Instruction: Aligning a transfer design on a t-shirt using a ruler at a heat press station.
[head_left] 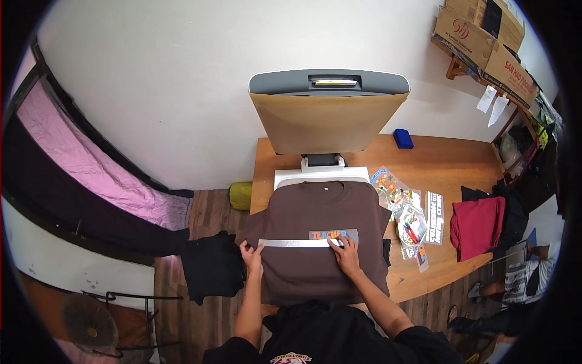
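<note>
A dark brown T-shirt lies spread over the lower plate of a heat press, its collar toward the back. A clear film strip with colourful lettering rests on the shirt's chest, right of centre. Just below the strip, a pale straight ruler lies crosswise. My left hand is at the ruler's left end by the shirt's side, thumb and fingers apart. My right hand grips the ruler near its right end, with its fingers over the film's lower edge.
The press's upper plate stands raised behind the shirt. Printed films and a blue box lie on the wooden table, with folded red cloth farther right. Black cloth sits at left. Another person is at the right edge.
</note>
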Motion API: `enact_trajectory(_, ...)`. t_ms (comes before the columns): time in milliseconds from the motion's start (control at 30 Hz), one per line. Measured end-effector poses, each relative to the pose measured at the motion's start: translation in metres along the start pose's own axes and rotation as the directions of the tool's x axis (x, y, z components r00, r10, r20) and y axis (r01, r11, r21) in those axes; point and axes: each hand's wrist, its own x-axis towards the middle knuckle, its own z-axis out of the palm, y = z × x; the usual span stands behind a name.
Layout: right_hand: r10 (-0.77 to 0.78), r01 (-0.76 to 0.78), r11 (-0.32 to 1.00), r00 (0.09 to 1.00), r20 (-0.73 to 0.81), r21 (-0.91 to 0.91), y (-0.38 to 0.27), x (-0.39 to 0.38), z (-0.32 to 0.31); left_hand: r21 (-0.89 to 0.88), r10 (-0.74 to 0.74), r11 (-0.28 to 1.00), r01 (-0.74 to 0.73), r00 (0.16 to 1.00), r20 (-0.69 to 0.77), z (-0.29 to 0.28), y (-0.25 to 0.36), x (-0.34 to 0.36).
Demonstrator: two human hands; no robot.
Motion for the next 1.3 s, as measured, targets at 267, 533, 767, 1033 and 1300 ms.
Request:
enact_trajectory(267,0.006,-0.007,1.0,0.996,-0.086,-0.006,-0.002,0.001,-0.001,0.006,0.101,0.995,-0.101,0.992,-0.07,0.003,-0.005,-0.002)
enact_trajectory(533,0.018,-0.018,1.0,1.0,0.003,-0.013,0.0,0.001,0.002,0.023,0.132,0.991,-0.131,0.99,-0.042,0.003,-0.004,-0.002)
enact_trajectory(767,0.004,-0.003,1.0,0.993,-0.122,0.007,-0.002,0.001,0.001,-0.012,0.132,0.991,-0.133,0.99,-0.052,0.004,-0.007,-0.004)
enact_trajectory(1033,0.025,-0.024,1.0,1.0,-0.018,0.011,0.0,0.001,0.003,-0.005,0.131,0.991,-0.132,0.987,-0.089,0.003,-0.014,0.001)
enact_trajectory(1300,-0.056,0.054,0.993,0.998,-0.016,-0.108,0.002,0.01,-0.004,0.315,-0.044,0.943,0.11,0.977,-0.21,0.004,-0.006,-0.003)
